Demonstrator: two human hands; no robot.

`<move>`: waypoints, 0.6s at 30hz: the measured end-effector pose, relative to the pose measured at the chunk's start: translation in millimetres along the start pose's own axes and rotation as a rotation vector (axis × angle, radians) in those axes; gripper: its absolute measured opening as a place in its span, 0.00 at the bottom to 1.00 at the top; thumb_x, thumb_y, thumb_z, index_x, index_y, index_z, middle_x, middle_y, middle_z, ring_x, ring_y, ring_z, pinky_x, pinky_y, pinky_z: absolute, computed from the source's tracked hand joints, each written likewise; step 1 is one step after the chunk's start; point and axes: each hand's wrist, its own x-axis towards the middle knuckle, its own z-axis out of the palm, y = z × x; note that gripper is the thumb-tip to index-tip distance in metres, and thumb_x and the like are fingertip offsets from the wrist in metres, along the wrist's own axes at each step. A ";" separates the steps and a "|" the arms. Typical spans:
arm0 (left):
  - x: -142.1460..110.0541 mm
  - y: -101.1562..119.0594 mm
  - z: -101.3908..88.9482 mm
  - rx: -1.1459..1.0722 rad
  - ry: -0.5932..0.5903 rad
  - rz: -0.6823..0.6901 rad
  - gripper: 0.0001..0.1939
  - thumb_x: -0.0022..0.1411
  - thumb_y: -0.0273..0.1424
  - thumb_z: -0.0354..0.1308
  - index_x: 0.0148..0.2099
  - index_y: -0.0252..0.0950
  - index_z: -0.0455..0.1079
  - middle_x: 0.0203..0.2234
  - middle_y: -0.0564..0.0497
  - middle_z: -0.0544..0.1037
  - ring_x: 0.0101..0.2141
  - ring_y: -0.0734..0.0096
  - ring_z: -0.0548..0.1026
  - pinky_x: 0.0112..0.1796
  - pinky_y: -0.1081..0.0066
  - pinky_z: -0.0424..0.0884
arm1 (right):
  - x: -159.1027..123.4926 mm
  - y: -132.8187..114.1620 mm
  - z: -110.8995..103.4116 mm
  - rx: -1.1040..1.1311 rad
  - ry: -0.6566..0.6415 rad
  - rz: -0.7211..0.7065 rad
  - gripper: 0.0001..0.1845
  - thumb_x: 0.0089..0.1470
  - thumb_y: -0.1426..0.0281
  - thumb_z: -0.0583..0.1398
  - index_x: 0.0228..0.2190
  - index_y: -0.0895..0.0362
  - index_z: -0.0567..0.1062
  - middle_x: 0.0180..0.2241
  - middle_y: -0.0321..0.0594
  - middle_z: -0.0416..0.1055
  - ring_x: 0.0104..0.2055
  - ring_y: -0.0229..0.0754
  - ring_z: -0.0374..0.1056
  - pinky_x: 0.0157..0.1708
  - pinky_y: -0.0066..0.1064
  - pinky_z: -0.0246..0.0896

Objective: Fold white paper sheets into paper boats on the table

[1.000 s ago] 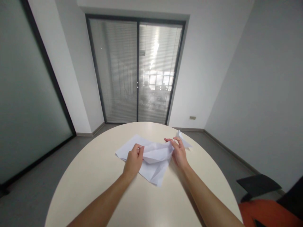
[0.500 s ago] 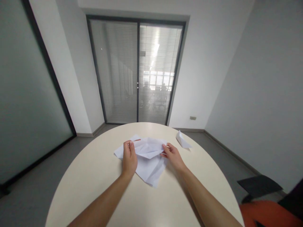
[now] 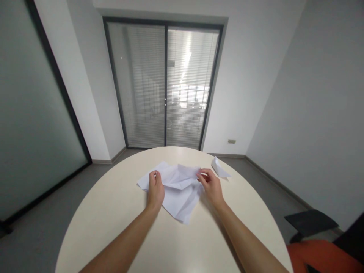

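Observation:
A creased, partly folded sheet of white paper (image 3: 182, 176) is stretched between my two hands, above the table. My left hand (image 3: 156, 189) is closed, pinching its left end between thumb and fingers. At the right end, my right hand (image 3: 209, 184) pinches the corner with thumb and fingertips. Beneath lies another white paper (image 3: 178, 204), flat with a few creases; the held paper hides its upper middle. Whether the two papers are separate sheets I cannot tell. Just beyond my right hand rests a small folded white paper piece (image 3: 219, 168), its pointed tip raised.
The round cream table (image 3: 113, 212) fills the lower middle. An orange chair (image 3: 321, 254) with a black armrest (image 3: 311, 223) stands at its right edge. Beyond the table is a glass partition with blinds (image 3: 139, 91), and a frosted glass panel (image 3: 36, 125) is on the left.
Both hands have shifted left with the held paper, which is spread a little wider. My right hand has come away from in front of the small folded piece. The lower paper has slid slightly left.

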 end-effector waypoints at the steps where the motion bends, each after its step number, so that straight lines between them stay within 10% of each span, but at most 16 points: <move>1: -0.8 3.4 -0.5 0.007 0.010 -0.016 0.13 0.70 0.44 0.46 0.44 0.42 0.64 0.35 0.51 0.73 0.40 0.64 0.74 0.40 0.68 0.71 | -0.8 0.4 -0.5 -0.061 -0.032 -0.028 0.15 0.52 0.55 0.65 0.37 0.52 0.78 0.39 0.41 0.76 0.40 0.48 0.73 0.39 0.41 0.72; 18: -1.9 18.6 1.1 -0.164 -0.032 0.090 0.11 0.67 0.41 0.52 0.40 0.39 0.65 0.36 0.49 0.76 0.40 0.63 0.74 0.44 0.66 0.70 | -0.3 -0.9 0.8 -0.198 -0.153 -0.005 0.14 0.58 0.56 0.59 0.35 0.54 0.74 0.39 0.43 0.73 0.41 0.46 0.69 0.38 0.35 0.67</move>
